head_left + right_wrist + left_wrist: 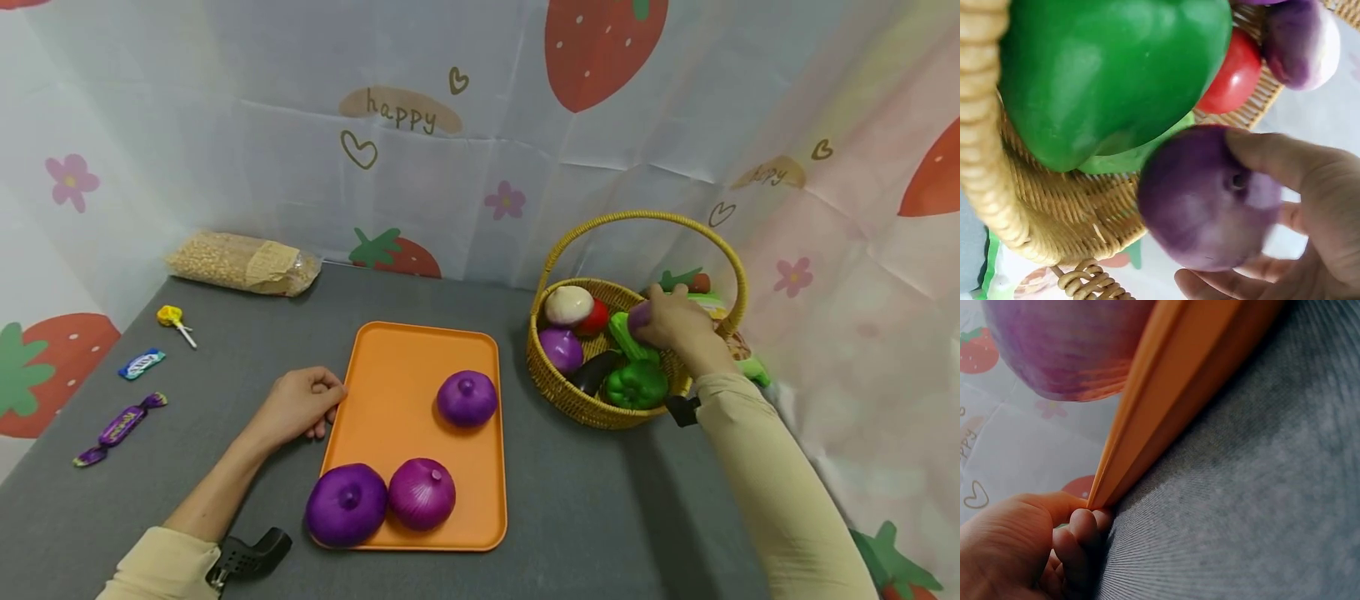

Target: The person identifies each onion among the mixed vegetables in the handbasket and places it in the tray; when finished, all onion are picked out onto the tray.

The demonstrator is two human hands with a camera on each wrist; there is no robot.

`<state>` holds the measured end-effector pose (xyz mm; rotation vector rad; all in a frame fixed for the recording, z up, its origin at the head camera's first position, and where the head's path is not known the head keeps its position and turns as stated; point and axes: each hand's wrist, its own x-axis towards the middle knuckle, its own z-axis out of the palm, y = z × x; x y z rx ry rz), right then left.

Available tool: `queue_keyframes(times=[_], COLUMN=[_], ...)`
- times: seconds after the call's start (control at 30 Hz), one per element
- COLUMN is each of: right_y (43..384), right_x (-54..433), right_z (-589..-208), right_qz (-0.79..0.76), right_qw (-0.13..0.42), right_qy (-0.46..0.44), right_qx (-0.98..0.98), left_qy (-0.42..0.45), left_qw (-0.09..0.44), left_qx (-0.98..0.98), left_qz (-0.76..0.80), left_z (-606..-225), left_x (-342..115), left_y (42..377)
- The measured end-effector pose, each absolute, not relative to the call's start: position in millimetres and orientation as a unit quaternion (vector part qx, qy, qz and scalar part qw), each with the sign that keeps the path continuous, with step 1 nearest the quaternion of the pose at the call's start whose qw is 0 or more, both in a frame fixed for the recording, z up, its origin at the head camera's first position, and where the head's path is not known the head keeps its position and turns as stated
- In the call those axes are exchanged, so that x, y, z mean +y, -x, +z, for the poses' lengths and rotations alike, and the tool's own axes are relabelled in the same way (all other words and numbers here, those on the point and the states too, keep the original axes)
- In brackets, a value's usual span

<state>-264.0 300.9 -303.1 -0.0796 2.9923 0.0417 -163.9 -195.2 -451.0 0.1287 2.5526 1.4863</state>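
Note:
My left hand (300, 404) pinches the left edge of an orange tray (397, 375) between thumb and fingers. On the tray sit a purple onion (422, 494) with fine stripes and two smoother purple onion-shaped vegetables, one at the front left corner (347, 506) and one toward the right (467, 398). At the right, my right hand (678, 325) grips a round purple vegetable (1204, 200), thumb on top, over the far right part of a wicker basket (566, 396). Around it in the basket lie a green bell pepper (636, 385), a dark eggplant (596, 372) and a red tomato (1232, 75).
The basket's tall handle (645, 215) arches over its contents. A bag of pale grains (243, 262) lies at the back left. A yellow lollipop (170, 316), a blue-wrapped candy (141, 364) and a purple-wrapped candy (122, 427) lie on the left. A printed curtain hangs behind.

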Motion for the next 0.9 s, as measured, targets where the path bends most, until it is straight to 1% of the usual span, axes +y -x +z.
queue_keyframes(times=[0.2, 0.3, 0.4, 0.67, 0.9], right_y=[245, 234, 222, 184, 151], right_x=[294, 286, 279, 256, 225], right_z=[-306, -304, -303, -298, -307], right_qz=[-0.035, -0.073, -0.105, -0.186, -0.218], right_qw=[-0.043, -0.077, -0.095, -0.114, -0.131], right_qy=[0.066, 0.073, 0.081, 0.105, 0.171], right_qx=[0.996, 0.992, 0.987, 0.97, 0.952], left_qy=[-0.043, -0.044, -0.043, -0.043, -0.042], left_qw=[0.096, 0.095, 0.094, 0.095, 0.09], left_qx=[0.859, 0.859, 0.86, 0.861, 0.863], left_qz=[0.501, 0.501, 0.499, 0.498, 0.495], left_z=[-452, -453, -453, -452, -452], left_x=[-196, -197, -196, -195, -194], left_y=[164, 164, 164, 164, 164])
